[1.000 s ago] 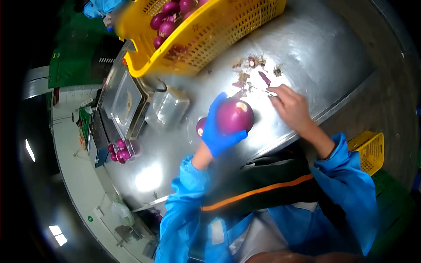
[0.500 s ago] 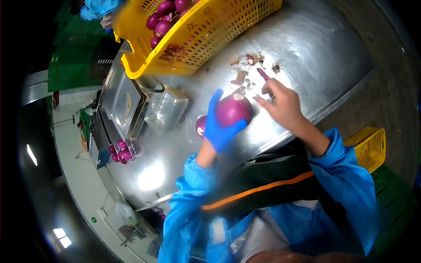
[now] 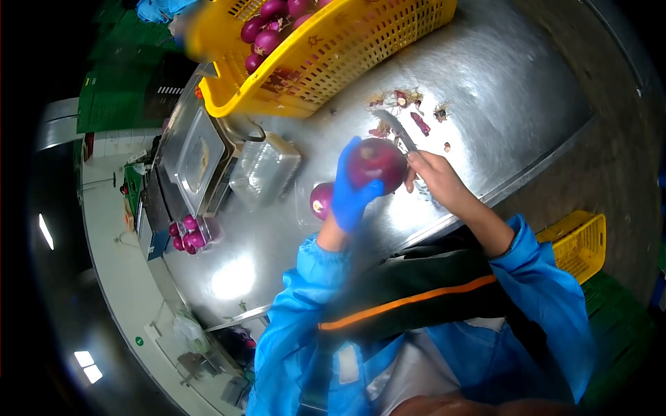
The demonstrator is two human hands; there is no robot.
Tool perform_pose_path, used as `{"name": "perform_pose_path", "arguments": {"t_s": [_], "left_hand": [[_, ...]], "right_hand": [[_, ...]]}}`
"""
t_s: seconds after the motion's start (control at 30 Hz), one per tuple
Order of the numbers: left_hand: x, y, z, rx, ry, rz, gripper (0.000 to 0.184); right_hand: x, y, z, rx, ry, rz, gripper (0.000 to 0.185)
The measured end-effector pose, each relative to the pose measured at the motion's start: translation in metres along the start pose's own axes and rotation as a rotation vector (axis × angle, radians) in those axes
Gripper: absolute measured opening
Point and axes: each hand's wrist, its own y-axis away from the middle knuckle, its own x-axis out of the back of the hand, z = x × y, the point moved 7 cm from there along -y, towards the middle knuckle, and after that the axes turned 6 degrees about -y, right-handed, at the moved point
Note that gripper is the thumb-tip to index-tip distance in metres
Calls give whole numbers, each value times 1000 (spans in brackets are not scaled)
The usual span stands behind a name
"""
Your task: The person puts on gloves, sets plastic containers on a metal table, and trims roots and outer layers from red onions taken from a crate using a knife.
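Observation:
My left hand [image 3: 352,196], in a blue glove, grips a large red onion [image 3: 378,165] above the metal table. In my bare right hand [image 3: 437,179] is a knife [image 3: 397,127], its blade slanting up and left past the onion's upper right side. Some of the handle is hidden by my fingers. Root ends and skin scraps [image 3: 402,98] lie on the table beyond the blade, with a dark red peel strip [image 3: 420,123] beside them. Another red onion [image 3: 322,200] sits in a clear tray just left of my gloved hand.
A yellow basket [image 3: 333,59] of red onions stands at the back of the metal table [image 3: 513,76]. Stacked clear trays [image 3: 267,170] and a weighing scale [image 3: 201,163] are on the left. Packed onions [image 3: 189,234] lie farther left; a yellow crate [image 3: 579,243] is at lower right.
The knife has come into clear view in my right hand, which has moved down, closer to the onion. The dark peel strip now lies loose on the table. The onion has turned slightly.

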Motion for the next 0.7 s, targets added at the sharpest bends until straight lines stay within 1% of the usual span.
{"name": "perform_pose_path", "arguments": {"t_s": [0.03, 0.07, 0.1, 0.17, 0.2, 0.3, 0.4, 0.5, 0.6, 0.7], "left_hand": [[5, 0, -7, 30, 79, 3, 94], [7, 2, -5, 32, 62, 4, 92], [7, 4, -1, 33, 47, 5, 90], [9, 9, 3, 45, -3, -4, 88], [10, 11, 6, 53, -40, -16, 87], [0, 14, 19, 44, -118, -74, 85], [-5, 17, 25, 40, -143, -103, 83], [-7, 19, 28, 54, -94, -108, 82], [-5, 20, 29, 45, -67, -109, 80], [-3, 21, 27, 38, -69, -101, 79]], "right_hand": [[3, 4, -5, 43, 163, 25, 34], [6, 15, -34, 349, 433, 212, 21], [2, 21, -53, 461, 579, 180, 20], [-7, 35, -83, 683, 867, 110, 25], [-11, 37, -84, 722, 928, 111, 34], [-16, 34, -91, 812, 1055, 106, 32], [-19, 30, -90, 865, 1063, 82, 31], [-17, 27, -79, 846, 1097, 62, 33], [-3, 28, -73, 787, 1069, 49, 36], [2, 33, -67, 761, 1020, 97, 39]]}}
